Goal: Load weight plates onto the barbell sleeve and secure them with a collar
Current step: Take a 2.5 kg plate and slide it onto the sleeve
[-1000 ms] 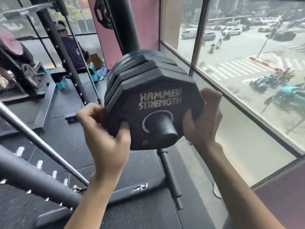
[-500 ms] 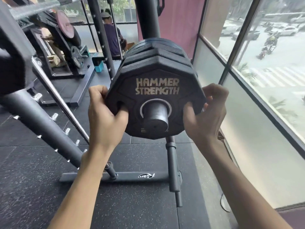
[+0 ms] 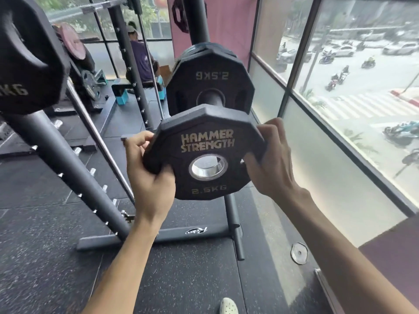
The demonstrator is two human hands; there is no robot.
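Between left hand (image 3: pixel 147 175), right hand (image 3: pixel 269 164), twelve-sided rubber plate (image 3: pixel 204 152)

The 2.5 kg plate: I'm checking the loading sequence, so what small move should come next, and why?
Probably draw the plate a little further toward the body, then swing it left. The left hand and right hand grip its opposite edges, its centre hole looks clear of the storage peg behind it, and a larger plate sits to the left.
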